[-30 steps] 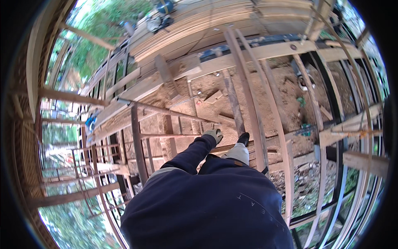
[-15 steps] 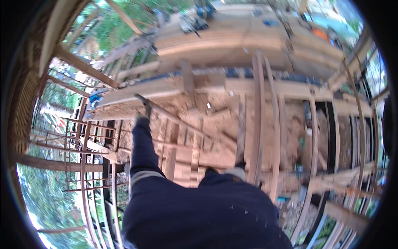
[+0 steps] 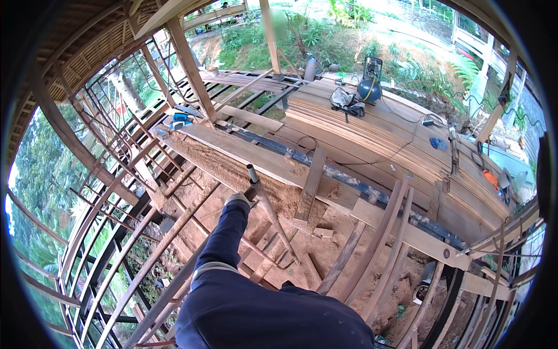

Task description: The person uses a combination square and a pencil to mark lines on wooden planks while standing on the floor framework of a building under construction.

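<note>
My left arm, in a dark blue sleeve, reaches forward from the lower middle. My left hand [image 3: 238, 201], which seems to wear a grey glove, is closed at the upper end of a metal scaffold pipe [image 3: 272, 214]. The pipe's open top [image 3: 252, 172] stands up just beyond my fingers, and its shaft slants down to the right. Close by on the far side lies a long thick timber beam [image 3: 232, 150], its near side rough and sawdust-coloured. A shorter board [image 3: 311, 183] rests across the beam to the right of my hand. My right hand is out of sight.
Stacked planks [image 3: 354, 125] lie beyond the beam, with a blue tank compressor [image 3: 368, 90] and a pale bag [image 3: 346, 101] on them. A blue power tool [image 3: 180, 120] sits at the beam's left end. Upright posts [image 3: 189, 67] and open joists [image 3: 131, 244] surround me; sawdust-covered ground shows below.
My view has swung and tilted up, so more of the plank stack and garden shows. My left hand stays at the pipe's top. A grey patch near my right side has left view.
</note>
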`<state>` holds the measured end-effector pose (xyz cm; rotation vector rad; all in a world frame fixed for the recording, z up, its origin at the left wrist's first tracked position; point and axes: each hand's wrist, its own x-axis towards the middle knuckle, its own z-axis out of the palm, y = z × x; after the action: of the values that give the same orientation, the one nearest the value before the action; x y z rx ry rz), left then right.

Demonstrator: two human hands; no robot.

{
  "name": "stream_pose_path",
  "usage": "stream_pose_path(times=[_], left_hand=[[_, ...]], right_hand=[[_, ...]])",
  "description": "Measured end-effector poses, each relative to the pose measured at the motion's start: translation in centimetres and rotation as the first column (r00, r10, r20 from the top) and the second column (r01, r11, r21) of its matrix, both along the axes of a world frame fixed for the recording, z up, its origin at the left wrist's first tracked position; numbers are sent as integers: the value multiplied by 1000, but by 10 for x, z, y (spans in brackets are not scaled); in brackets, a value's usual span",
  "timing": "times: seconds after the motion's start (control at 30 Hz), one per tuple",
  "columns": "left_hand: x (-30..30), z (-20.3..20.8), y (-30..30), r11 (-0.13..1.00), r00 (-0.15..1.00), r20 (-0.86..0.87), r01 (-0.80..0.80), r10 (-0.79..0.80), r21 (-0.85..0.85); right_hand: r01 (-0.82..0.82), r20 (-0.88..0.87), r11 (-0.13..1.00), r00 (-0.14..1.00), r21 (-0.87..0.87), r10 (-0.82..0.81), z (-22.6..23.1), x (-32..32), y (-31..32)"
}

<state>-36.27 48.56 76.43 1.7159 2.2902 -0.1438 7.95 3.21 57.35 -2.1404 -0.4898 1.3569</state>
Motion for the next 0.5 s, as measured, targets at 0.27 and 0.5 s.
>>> stream_pose_path(times=[0.27,0.5], left_hand=[[8,-3,-5,999,1000,14,-16,15,31],[-10,-2,1,993,999,-35,-9,13,114]], right_hand=[[-100,26,995,995,-15,101,-6,3,27],[26,235,978,972,-208,24,-49,69,-83]])
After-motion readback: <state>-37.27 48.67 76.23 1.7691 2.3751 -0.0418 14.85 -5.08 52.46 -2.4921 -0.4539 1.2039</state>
